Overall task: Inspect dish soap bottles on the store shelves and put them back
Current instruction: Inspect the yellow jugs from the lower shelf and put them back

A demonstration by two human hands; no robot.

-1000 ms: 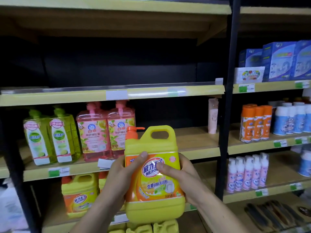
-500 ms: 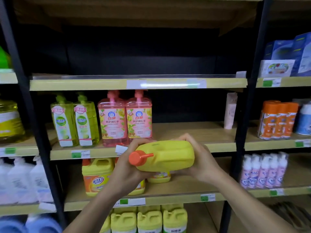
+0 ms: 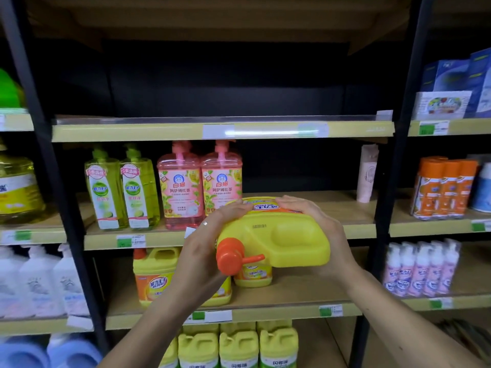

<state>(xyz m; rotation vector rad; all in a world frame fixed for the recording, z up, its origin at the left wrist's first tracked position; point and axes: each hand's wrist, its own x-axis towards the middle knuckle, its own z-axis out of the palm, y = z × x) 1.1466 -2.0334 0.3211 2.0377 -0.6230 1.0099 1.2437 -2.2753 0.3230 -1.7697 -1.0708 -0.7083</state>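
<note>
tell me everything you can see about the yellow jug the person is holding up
The yellow jug looks like glossy moulded plastic, with a built-in handle hollow and an orange pump cap whose spout points right. It is tipped over, top toward the camera, its orange-and-yellow label facing up and away. The left hand and right hand hold its sides, in front of the shelves, touching nothing else.

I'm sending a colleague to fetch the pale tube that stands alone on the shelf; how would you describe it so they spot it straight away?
Start at the middle wooden shelf that carries the green and pink pump bottles, and follow it to its far right end beside the black upright post. There stands a slim pale pink tube, upright. Unlike the pump bottles, it has no pump and no neighbour touching it.
</note>
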